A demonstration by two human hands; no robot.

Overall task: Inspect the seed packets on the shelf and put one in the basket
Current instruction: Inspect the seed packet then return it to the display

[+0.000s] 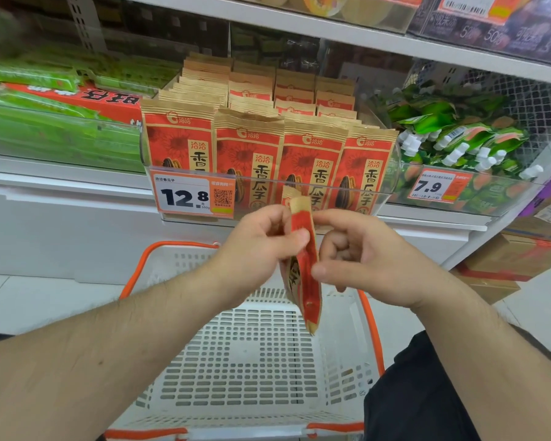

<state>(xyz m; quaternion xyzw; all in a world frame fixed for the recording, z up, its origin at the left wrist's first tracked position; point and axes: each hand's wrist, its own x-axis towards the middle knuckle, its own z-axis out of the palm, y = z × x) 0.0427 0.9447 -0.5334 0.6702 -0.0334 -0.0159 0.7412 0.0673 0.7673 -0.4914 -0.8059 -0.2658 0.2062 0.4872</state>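
Head view: one seed packet (304, 268) is off the shelf, held edge-on between both hands above the basket (255, 354), with its lower end hanging over the basket's open top.
Left hand (255, 246): thumb and curled fingers pinch the upper half of the packet from the left side.
Right hand (363, 259): thumb tip presses the packet's right face about midway, and the index finger reaches toward its top edge; the other fingers are curled into the palm and hold nothing that I can see.
Handling: by my reading, a paper-faced pouch with loose seeds inside, fairly light, flexible rather than stiff, not fragile; the contents likely settle toward the low end, so it may sag or swing if held by one corner.
Where to hold: the flat sealed strip at the top, or a pinch across both faces near the middle, looks safest; the paper surface should give fair friction.
Shelf stock (268, 148): rows of matching red-and-tan packets stand upright in a clear tray behind a price tag (193, 195).
Neighbours: green spouted pouches (458, 144) sit to the right, green wrapped packs (45, 122) to the left.
Obstacles: the basket's orange handle (371, 326) runs near the right wrist; otherwise the drop path looks open.
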